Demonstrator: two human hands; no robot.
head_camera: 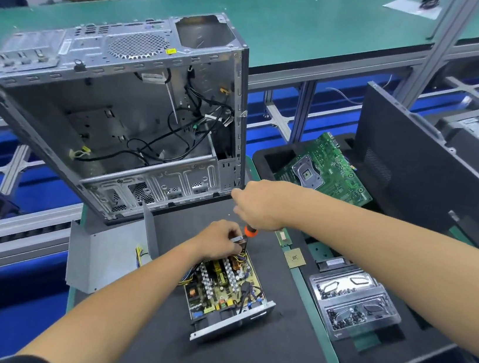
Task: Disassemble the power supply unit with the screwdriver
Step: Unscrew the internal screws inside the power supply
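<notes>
On the black-matted worktop point(254, 352), left-hand fingers point(232, 235) pinch the power supply unit's point(226, 290) far edge; just above, right-hand fingers point(240, 209) grip the orange-handled screwdriver point(250, 231). Green conveyor benches point(316, 23) lie beyond.

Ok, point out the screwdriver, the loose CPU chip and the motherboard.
screwdriver point(250, 232): head view, on its orange handle below the right hand.
CPU chip point(295, 257): head view, centre of its gold face.
motherboard point(333, 170): head view, green board beside the socket.
</notes>
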